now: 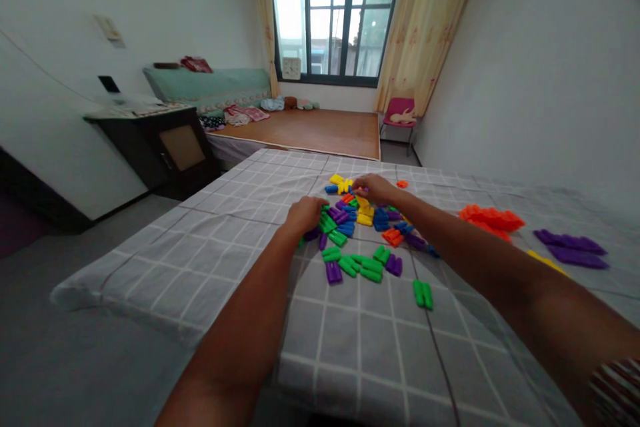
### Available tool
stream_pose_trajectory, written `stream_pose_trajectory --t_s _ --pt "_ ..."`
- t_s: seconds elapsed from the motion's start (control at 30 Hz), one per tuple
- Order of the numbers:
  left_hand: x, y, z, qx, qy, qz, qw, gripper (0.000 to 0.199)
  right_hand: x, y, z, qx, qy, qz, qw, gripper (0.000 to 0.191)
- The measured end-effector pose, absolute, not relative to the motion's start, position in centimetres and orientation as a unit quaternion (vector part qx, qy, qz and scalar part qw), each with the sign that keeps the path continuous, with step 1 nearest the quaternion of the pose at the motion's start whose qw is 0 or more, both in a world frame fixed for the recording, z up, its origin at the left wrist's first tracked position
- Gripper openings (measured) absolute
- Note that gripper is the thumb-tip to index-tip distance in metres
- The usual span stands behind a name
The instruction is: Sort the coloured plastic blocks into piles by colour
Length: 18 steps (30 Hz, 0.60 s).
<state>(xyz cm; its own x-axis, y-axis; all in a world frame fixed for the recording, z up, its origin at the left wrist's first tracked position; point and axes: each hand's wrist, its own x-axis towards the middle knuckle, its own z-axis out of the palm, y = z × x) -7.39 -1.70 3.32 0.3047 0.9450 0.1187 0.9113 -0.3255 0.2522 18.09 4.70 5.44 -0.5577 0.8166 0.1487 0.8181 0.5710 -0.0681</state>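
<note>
By the curled left hand [306,215] the green pieces [327,222] are touched, and by the bent-fingered right hand [374,187] the far side of the mixed pile [365,218] is covered, any pinch being impossible to tell, while orange blocks [493,219] and purple blocks [575,248] are laid toward the checked cloth's [210,247] right edge.

A person's hands work a pile of plastic pieces [365,215] on a bench covered in grid-patterned cloth [350,347], the left hand [305,215] at the pile's near-left edge beside green pieces [327,223], the right hand [373,187] over its far side near yellow pieces [345,185]. Orange pieces [493,220] and purple pieces [573,248] lie apart at right.
</note>
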Motion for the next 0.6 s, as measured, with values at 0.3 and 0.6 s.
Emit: stream_pose_trajectory --t_s 0.3,0.6 --pt "-10.1 -0.7 3.7 0.743 0.641 0.167 0.097 0.037 10.0 -1.9 5.8 -0.347 -0.936 0.032 0.049 0.023" --pt "-9.8 -0.7 3.2 0.739 0.644 0.169 0.098 0.031 8.7 -3.4 4.7 -0.355 -0.907 0.148 0.170 0.036"
